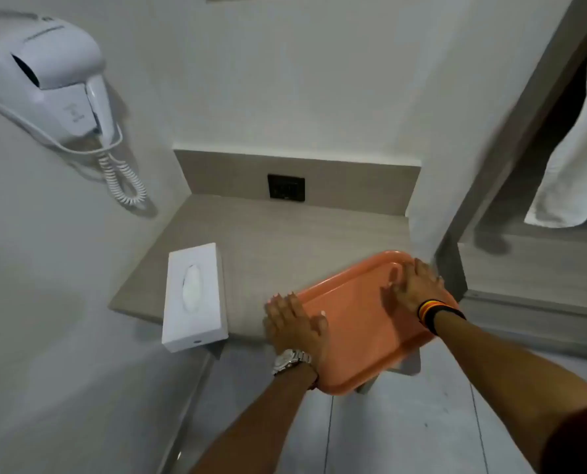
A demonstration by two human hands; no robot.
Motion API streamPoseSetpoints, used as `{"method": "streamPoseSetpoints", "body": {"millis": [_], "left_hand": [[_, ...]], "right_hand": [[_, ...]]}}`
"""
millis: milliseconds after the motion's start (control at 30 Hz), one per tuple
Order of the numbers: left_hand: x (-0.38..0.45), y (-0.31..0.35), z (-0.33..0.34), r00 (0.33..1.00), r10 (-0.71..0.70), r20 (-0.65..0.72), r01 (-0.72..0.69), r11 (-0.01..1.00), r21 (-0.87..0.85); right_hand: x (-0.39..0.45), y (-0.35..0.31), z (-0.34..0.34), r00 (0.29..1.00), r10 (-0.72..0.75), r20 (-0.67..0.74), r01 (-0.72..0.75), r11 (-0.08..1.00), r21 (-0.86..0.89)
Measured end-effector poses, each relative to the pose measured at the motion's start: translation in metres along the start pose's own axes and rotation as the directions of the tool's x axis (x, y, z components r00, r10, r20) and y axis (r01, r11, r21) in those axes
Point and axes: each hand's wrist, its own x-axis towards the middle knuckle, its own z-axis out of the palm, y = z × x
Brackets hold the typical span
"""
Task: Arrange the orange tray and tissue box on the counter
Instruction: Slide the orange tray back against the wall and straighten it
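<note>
Blurred right edge: we make out a white towel (572, 155) hanging in a side recess, detail lost. The dark wall plate (286, 187) above the worktop (278, 234) is too soft to read as socket or switch. The hair dryer (42, 73) on the left wall is partly cut off by the frame.

Orange tray (364, 323): plain, rounded corners, raised rim, nothing in it. It lies askew at the worktop's front right, its near corner overhanging the front edge above the floor. Our left hand (294, 325) rests flat, fingers spread, on the tray's left rim, not closed around it. Our right hand (418, 285) lies flat and open on the far right part.

Tissue box (196, 295): white, oval slot showing tissue, at the front left of the worktop, near end past the edge, apart from the tray.
</note>
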Motion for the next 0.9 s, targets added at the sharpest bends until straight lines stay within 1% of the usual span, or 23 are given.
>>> {"method": "streamPoseSetpoints", "body": {"millis": [67,100,200,333,467,533,633,800,900], "left_hand": [[-0.008,0.011,0.004,0.984,-0.158,0.076,0.166,0.981,-0.105],[-0.011,0.015,0.006,0.97,-0.212,0.116,0.228,0.963,-0.145],[-0.015,0.027,0.007,0.931,-0.313,0.186,0.355,0.895,-0.271],[-0.005,0.035,0.003,0.895,-0.379,0.237,0.441,0.835,-0.328],[0.009,0.041,-0.001,0.861,-0.443,0.251,0.506,0.799,-0.326],[0.015,0.04,-0.006,0.854,-0.459,0.246,0.519,0.789,-0.33],[0.034,0.028,-0.02,0.863,-0.455,0.218,0.505,0.793,-0.341],[0.097,-0.004,-0.064,0.907,-0.392,0.151,0.415,0.78,-0.469],[0.142,-0.017,-0.09,0.934,-0.344,0.097,0.341,0.777,-0.529]], "right_hand": [[0.0,0.01,0.0,0.997,0.067,0.05,-0.065,0.997,-0.029],[0.002,0.017,0.003,0.994,0.083,0.071,-0.081,0.996,-0.031],[-0.002,0.023,0.005,0.99,0.102,0.101,-0.105,0.994,0.031],[-0.006,0.021,0.002,0.989,0.112,0.1,-0.123,0.986,0.11],[-0.002,0.022,-0.004,0.979,0.185,0.087,-0.201,0.953,0.227],[0.002,0.02,-0.007,0.974,0.208,0.094,-0.226,0.932,0.282],[0.01,0.014,-0.011,0.973,0.209,0.101,-0.232,0.884,0.406],[0.026,-0.004,-0.015,0.967,0.218,0.134,-0.253,0.74,0.623],[0.034,-0.026,-0.013,0.958,0.245,0.148,-0.275,0.643,0.715]]}}
